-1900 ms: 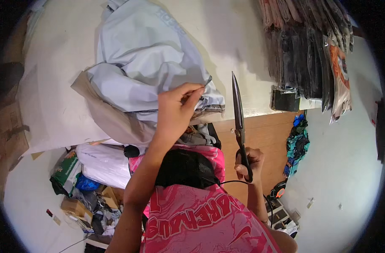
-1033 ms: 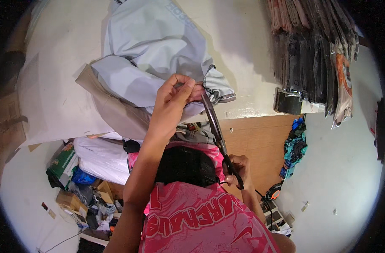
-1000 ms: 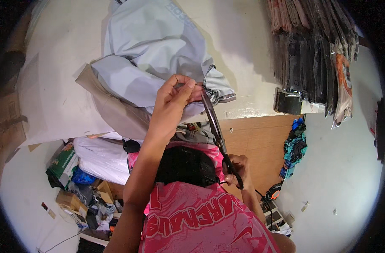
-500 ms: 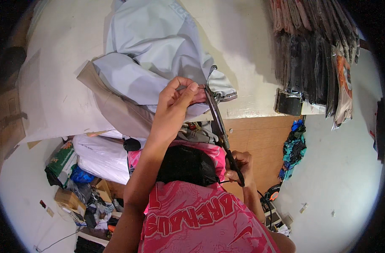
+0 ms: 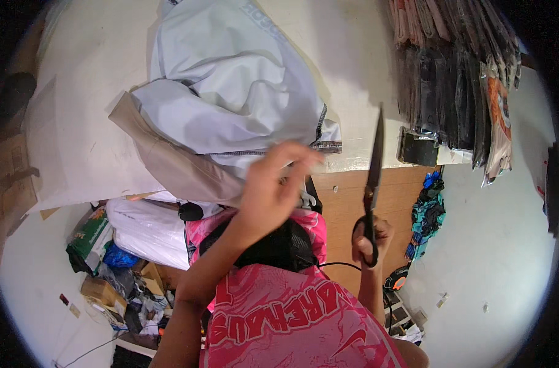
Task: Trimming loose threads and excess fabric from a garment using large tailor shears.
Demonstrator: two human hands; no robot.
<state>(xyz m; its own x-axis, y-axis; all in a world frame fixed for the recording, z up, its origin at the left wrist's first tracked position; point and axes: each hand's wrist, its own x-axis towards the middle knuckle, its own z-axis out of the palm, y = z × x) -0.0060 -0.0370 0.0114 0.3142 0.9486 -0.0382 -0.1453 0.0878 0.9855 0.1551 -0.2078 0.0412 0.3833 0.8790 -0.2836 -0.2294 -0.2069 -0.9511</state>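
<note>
My right hand (image 5: 379,238) grips the black handles of a pair of long scissors (image 5: 372,187), whose blades look together and point away from me beyond the table edge. Over the near edge of the table, my left hand (image 5: 276,184) hovers above or against a light grey garment (image 5: 230,104); motion smears its fingers, so I cannot make out whether they hold anything. The garment lies rumpled, with dark stitching along its seams and a taupe panel (image 5: 169,153) at its near left side. Part of the cloth is hidden behind my left hand.
On the white table (image 5: 347,55), a stack of dark and pinkish items in clear plastic (image 5: 451,86) lies at far right, beside a black object (image 5: 418,147). Below the table on the left are a white wrapped bundle (image 5: 148,230) and cardboard boxes (image 5: 102,294).
The scissors have moved right, away from the cloth, and now point more upright. My left hand has come nearer to me and left the garment's corner, which now lies flatter.
</note>
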